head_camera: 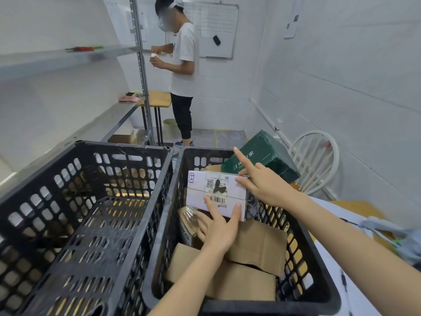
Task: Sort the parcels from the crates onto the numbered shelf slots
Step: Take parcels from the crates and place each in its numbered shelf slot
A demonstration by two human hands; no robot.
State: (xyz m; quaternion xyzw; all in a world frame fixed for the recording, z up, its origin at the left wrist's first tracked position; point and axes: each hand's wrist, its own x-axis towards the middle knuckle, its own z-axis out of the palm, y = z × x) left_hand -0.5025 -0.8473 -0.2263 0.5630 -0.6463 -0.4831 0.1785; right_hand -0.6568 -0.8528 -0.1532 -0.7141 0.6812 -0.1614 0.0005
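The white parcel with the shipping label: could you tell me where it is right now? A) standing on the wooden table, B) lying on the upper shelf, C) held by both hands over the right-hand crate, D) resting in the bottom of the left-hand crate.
C: the left hand and the right hand grip the white parcel above the right-hand crate.

White labelled parcel (pixel 216 193) held tilted above right black crate (pixel 305 252).

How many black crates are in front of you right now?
2. The left crate holds no parcels that show. The right crate holds parcels, where both hands grip the white parcel. Others may sit outside the view.
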